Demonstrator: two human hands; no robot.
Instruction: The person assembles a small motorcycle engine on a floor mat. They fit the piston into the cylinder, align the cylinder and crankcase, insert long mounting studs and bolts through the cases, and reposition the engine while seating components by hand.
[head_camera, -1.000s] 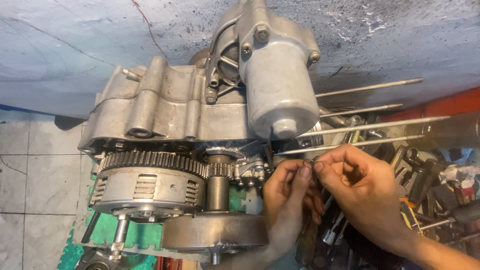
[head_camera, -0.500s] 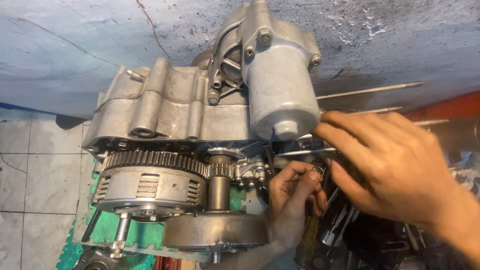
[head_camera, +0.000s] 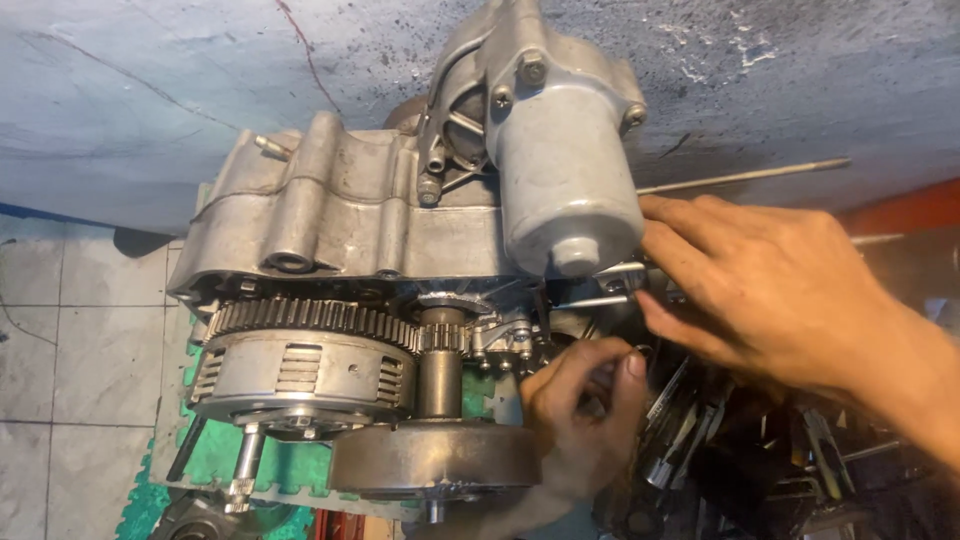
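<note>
Both hands crowd the engine's (head_camera: 380, 230) studs.
The right hand (head_camera: 780, 290) pinches a stud (head_camera: 600, 300); the left hand (head_camera: 585, 410) curls on something hidden (cannot tell what) and could drop it among the tools (head_camera: 760, 450).

I see open wall (head_camera: 150, 110) left of engine case (head_camera: 340, 215); starter motor (head_camera: 565, 170), clutch gear (head_camera: 300, 345), tool pile (head_camera: 760, 450) crowd the right.

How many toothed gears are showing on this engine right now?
2. The large ring gear runs around the clutch basket on the left; a small pinion meshes with it on the centre shaft. The hands and casing may hide others.
</note>
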